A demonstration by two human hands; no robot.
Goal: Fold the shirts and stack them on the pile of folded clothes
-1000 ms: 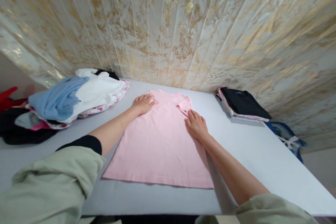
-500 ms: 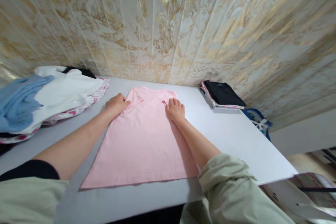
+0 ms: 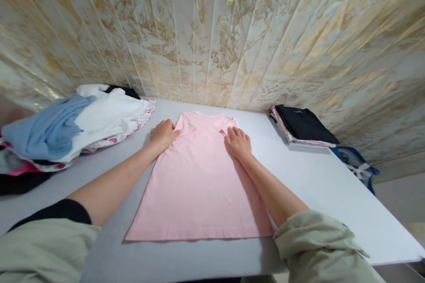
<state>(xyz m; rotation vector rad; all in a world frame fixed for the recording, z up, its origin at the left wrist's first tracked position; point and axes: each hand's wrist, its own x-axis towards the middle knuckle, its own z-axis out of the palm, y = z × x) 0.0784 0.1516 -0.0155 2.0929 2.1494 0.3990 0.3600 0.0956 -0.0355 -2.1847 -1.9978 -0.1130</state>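
A pink T-shirt (image 3: pixel 199 185) lies spread flat on the table, its neck end away from me and its hem toward me. At its left sleeve, my left hand (image 3: pixel 163 134) has thumb and fingers closed on the sleeve edge. My right hand (image 3: pixel 239 142) rests palm down near the opposite sleeve, its fingers laid on the fabric beside a small red mark. That hand covers part of the right sleeve.
On the left, a loose heap of clothes holds a blue garment (image 3: pixel 46 126) and a white garment (image 3: pixel 106 115). A folded stack topped by a black garment (image 3: pixel 303 124) sits at the back right of the white table (image 3: pixel 318 203). Beyond its right edge is a blue-trimmed bag (image 3: pixel 357 166). A patterned curtain (image 3: pixel 212 40) hangs behind.
The camera view has turned left, so everything appears farther right. Both hands stay at about the same places on the T-shirt, which lies much as before.
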